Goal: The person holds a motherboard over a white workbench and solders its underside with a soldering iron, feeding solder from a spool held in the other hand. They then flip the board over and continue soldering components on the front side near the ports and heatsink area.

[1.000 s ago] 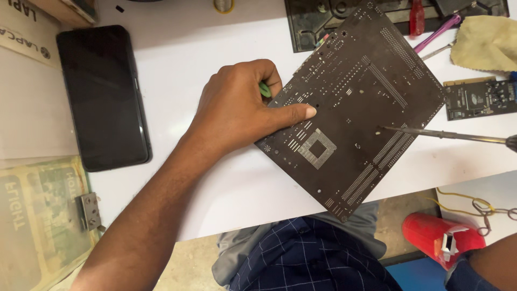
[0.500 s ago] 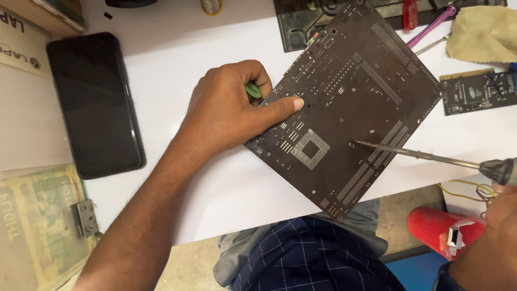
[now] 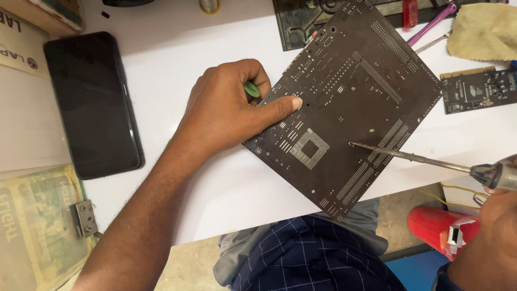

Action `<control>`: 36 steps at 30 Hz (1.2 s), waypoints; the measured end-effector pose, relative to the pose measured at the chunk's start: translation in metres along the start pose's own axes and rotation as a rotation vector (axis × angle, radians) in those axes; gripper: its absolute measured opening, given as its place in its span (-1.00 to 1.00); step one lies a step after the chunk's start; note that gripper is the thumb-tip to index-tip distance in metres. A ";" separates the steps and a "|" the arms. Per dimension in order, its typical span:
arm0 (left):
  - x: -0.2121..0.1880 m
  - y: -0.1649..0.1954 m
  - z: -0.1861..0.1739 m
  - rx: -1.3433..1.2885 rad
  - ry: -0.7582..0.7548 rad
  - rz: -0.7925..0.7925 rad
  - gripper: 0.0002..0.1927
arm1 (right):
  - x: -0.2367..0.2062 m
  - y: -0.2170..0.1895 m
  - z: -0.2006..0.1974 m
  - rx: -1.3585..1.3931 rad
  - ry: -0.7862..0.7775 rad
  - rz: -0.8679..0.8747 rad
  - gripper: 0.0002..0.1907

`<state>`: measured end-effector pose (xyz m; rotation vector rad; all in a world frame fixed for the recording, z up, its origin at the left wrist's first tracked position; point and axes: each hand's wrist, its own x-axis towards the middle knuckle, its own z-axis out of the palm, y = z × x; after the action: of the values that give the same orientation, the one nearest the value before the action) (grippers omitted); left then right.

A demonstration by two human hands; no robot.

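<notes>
A dark brown circuit board [image 3: 355,97] lies solder side up on the white table [image 3: 177,70], turned like a diamond. My left hand [image 3: 231,108] presses on its left edge with the thumb flat on the board, and a small green object [image 3: 251,89] is tucked between the fingers. My right hand [image 3: 493,237], at the lower right, holds a soldering iron [image 3: 420,159] by its handle. The iron's thin tip touches the board just right of the square grid of solder pads [image 3: 309,146].
A black phone [image 3: 91,102] lies face up at the left. A yellow cloth [image 3: 484,29], a small green card [image 3: 476,89], a purple tool [image 3: 431,21] and another dark board [image 3: 301,19] sit along the far edge. A red object [image 3: 436,226] stands below the table at right.
The iron's tip has slid left across the board to a spot beside the square pad grid. My right hand has come into view at the lower right. My left hand stays pressed on the board.
</notes>
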<state>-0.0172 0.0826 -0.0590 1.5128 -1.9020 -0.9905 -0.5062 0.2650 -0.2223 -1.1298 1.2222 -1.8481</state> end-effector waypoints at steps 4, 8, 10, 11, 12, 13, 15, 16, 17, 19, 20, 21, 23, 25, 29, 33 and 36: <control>0.000 0.000 0.001 -0.001 -0.009 -0.016 -0.52 | 0.000 -0.002 0.003 -0.008 0.002 -0.009 -0.82; 0.000 -0.001 0.000 0.002 -0.004 -0.005 -0.51 | -0.001 -0.004 0.006 -0.017 -0.001 -0.018 -0.82; 0.000 -0.001 0.000 0.002 -0.007 -0.010 -0.52 | -0.002 -0.006 0.007 -0.024 0.002 -0.023 -0.82; 0.000 -0.001 0.000 0.002 -0.004 -0.002 -0.51 | -0.002 -0.006 0.008 -0.024 0.003 -0.026 -0.82; 0.000 -0.001 0.000 0.002 0.000 0.005 -0.51 | -0.003 -0.006 0.009 -0.028 0.003 -0.028 -0.82; 0.000 -0.001 0.000 0.001 0.003 0.010 -0.51 | -0.002 -0.007 0.010 -0.030 0.002 -0.030 -0.82; 0.000 -0.001 0.000 0.007 0.006 0.012 -0.51 | -0.003 -0.007 0.011 -0.035 0.003 -0.033 -0.82; 0.000 -0.001 -0.001 0.009 0.007 0.014 -0.51 | -0.003 -0.007 0.012 -0.037 0.002 -0.034 -0.82; 0.000 -0.001 -0.001 0.007 0.004 0.009 -0.51 | -0.003 -0.007 0.013 -0.041 0.006 -0.037 -0.82; 0.000 0.000 -0.001 0.002 -0.001 -0.001 -0.52 | -0.003 -0.007 0.014 -0.043 0.004 -0.042 -0.82; 0.000 0.000 -0.001 0.002 -0.001 0.001 -0.52 | -0.003 -0.007 0.015 -0.051 0.003 -0.043 -0.82; 0.000 0.000 -0.001 0.002 -0.001 0.002 -0.52 | -0.004 -0.007 0.015 -0.052 0.005 -0.045 -0.82; 0.000 0.000 0.000 0.001 -0.001 0.003 -0.52 | -0.004 -0.008 0.016 -0.056 -0.001 -0.050 -0.82; 0.000 0.000 -0.001 0.002 -0.002 0.000 -0.52 | -0.004 -0.009 0.016 -0.065 -0.002 -0.055 -0.82; 0.000 -0.001 -0.001 0.006 0.008 0.008 -0.51 | -0.004 -0.010 0.017 -0.080 -0.003 -0.063 -0.82; 0.000 -0.001 -0.001 0.005 0.008 0.011 -0.50 | -0.004 -0.011 0.019 -0.094 -0.003 -0.073 -0.82; 0.000 0.000 0.000 0.007 0.014 0.017 -0.50 | -0.004 -0.011 0.020 -0.103 -0.006 -0.080 -0.82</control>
<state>-0.0171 0.0825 -0.0595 1.5015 -1.9075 -0.9648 -0.4868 0.2648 -0.2089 -1.2563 1.2981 -1.8574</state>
